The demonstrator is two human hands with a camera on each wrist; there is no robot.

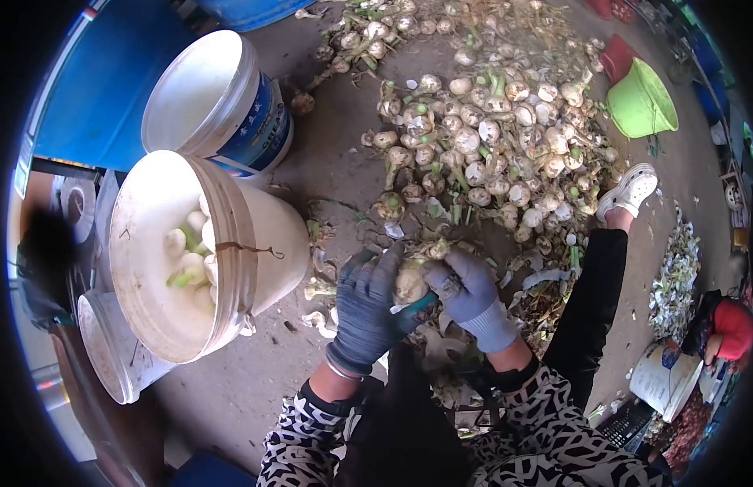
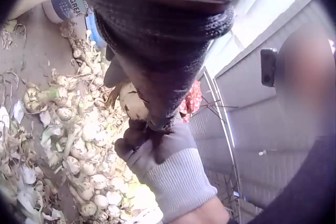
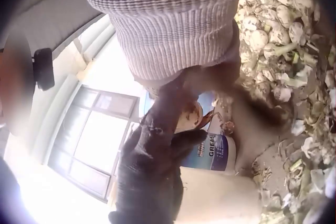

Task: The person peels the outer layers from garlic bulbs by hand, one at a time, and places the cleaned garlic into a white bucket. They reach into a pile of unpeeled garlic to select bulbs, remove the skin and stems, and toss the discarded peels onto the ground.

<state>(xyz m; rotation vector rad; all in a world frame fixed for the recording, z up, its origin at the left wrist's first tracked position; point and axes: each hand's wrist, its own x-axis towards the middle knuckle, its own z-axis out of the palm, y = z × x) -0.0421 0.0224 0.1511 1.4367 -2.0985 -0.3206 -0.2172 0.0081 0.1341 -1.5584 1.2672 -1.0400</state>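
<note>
In the head view my left hand [image 1: 366, 304], in a dark grey glove, grips an onion [image 1: 410, 282] with dry, brownish skin. Its teal-tinted thumb lies along the near side of the bulb. My right hand [image 1: 470, 296], in a lighter grey glove, holds the onion's right side with curled fingers. The left wrist view shows the pale bulb [image 2: 132, 100] between both gloves. Seen from the right wrist, the bulb [image 3: 190, 117] is partly hidden behind the gloves. Loose skins and trimmings [image 1: 445, 345] lie beneath the hands.
A large heap of unpeeled onions [image 1: 490, 138] spreads over the floor ahead. To the left, a white bucket [image 1: 267, 235] holds several peeled onions [image 1: 194, 264]; another white bucket [image 1: 189, 93] stands behind it. A green basin [image 1: 642, 101] sits at the far right, past a foot in a white clog [image 1: 632, 188].
</note>
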